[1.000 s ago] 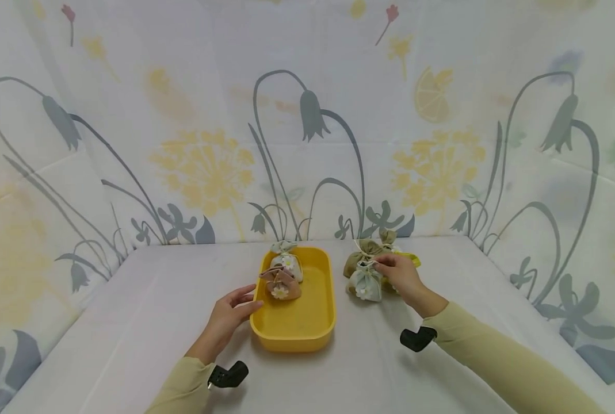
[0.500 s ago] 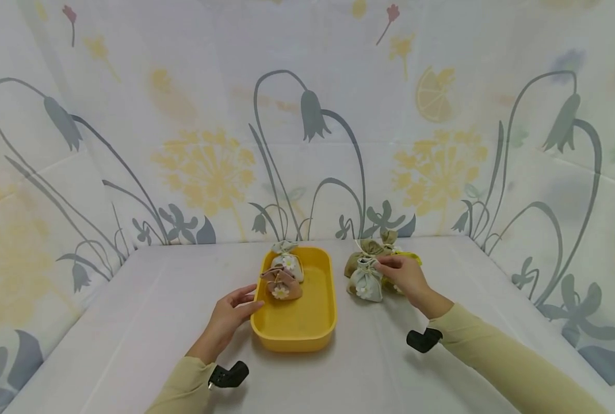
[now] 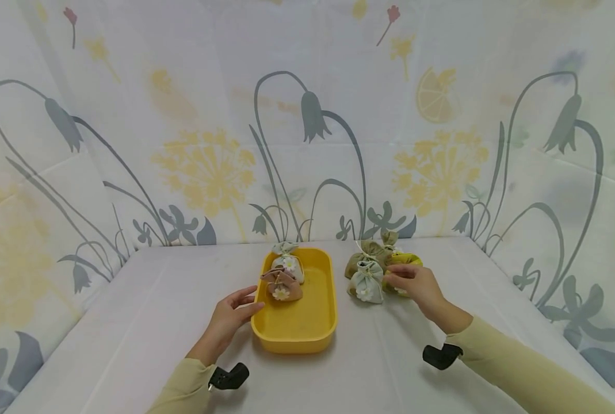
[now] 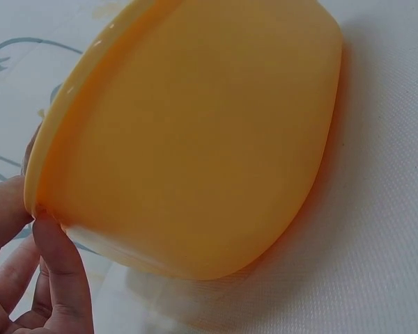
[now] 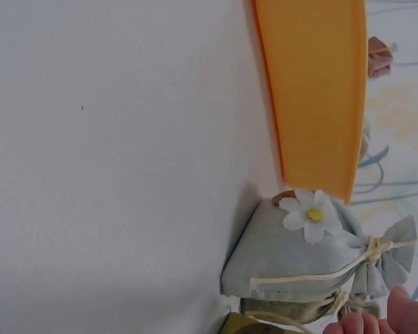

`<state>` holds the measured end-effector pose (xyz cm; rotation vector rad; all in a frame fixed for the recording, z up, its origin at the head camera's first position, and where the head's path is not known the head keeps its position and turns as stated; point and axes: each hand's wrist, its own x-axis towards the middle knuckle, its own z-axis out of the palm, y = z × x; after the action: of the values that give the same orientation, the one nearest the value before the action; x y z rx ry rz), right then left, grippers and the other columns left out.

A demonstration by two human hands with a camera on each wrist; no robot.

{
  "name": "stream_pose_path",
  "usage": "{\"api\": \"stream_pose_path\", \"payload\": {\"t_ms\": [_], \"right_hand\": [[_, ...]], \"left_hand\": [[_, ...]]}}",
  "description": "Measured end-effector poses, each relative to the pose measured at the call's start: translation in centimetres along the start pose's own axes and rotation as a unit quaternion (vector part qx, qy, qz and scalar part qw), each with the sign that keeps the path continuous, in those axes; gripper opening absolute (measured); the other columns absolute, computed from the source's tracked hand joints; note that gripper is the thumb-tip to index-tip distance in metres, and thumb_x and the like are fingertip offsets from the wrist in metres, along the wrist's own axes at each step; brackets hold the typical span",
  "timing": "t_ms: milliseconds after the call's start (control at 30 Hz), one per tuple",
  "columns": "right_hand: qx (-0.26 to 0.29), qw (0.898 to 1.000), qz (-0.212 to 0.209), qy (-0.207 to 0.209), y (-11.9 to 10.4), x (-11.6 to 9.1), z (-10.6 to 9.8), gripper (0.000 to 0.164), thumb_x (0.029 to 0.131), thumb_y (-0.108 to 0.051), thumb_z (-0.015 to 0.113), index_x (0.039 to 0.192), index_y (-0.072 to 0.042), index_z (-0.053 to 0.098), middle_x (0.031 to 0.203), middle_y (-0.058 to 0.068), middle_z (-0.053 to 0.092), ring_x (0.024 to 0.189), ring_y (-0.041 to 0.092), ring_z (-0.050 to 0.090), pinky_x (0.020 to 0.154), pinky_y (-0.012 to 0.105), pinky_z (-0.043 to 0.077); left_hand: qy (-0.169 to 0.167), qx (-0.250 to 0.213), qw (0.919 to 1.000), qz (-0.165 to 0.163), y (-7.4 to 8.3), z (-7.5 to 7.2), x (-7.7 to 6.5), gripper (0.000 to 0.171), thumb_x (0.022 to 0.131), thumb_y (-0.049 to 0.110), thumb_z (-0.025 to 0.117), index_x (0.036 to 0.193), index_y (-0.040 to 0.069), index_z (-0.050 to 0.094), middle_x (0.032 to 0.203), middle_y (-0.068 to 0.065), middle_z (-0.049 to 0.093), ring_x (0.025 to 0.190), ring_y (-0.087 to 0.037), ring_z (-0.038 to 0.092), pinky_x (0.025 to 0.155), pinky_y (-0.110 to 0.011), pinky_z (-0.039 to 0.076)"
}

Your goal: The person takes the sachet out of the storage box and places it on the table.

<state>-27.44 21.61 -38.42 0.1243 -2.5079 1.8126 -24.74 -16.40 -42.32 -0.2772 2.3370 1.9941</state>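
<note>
A yellow plastic tub [image 3: 307,339] stands in the middle of the table. My left hand [image 3: 229,316] holds its left side; the left wrist view shows finger and thumb pinching the rim [image 4: 45,153]. Inside the tub are a pink-brown drawstring pouch [image 3: 283,284] and a pale one [image 3: 286,261], each with a white flower. To the right stands a pale blue-grey drawstring pouch [image 3: 367,283], upright, with a white flower [image 5: 312,215]. My right hand [image 3: 416,283] is just right of it, fingers loose with nothing visible between them, partly covering a yellow-green pouch [image 3: 405,260].
Olive-brown pouches [image 3: 371,250] stand close behind the pale blue-grey one. A white cloth [image 3: 146,322] covers the table, and a flower-printed curtain [image 3: 214,86] rises at its back and sides. Each wrist carries a black camera [image 3: 442,356].
My right hand has let go of the pale blue-grey pouch's tied neck and moved right, toward the yellow-green pouch. The left hand and tub have stayed in place.
</note>
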Motion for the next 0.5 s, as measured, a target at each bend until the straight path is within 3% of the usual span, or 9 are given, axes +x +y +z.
{"api": "stream_pose_path", "payload": {"t_ms": [333,500], "right_hand": [[0.013,1.0,0.009,-0.001,-0.1,-1.5,-0.2,0.042,0.088,-0.014,0.065,0.12,0.011,0.055,0.105,0.01,0.065,0.084,0.002,0.058,0.078,0.025,0.049],[0.016,1.0,0.009,-0.008,-0.5,-2.1,0.2,0.04,0.087,-0.013,0.066,0.118,0.01,0.057,0.109,0.013,0.064,0.09,0.005,0.057,0.085,0.032,0.047]], "left_hand": [[0.001,-0.003,1.0,0.004,0.0,0.1,-0.2,0.049,0.084,0.016,0.07,0.129,0.007,0.054,0.115,-0.015,0.052,0.097,-0.023,0.056,0.085,-0.033,0.051],[0.0,-0.001,1.0,0.006,0.2,0.1,-0.3,0.049,0.084,0.017,0.07,0.13,0.006,0.054,0.117,-0.016,0.052,0.097,-0.023,0.056,0.086,-0.034,0.05]]}}
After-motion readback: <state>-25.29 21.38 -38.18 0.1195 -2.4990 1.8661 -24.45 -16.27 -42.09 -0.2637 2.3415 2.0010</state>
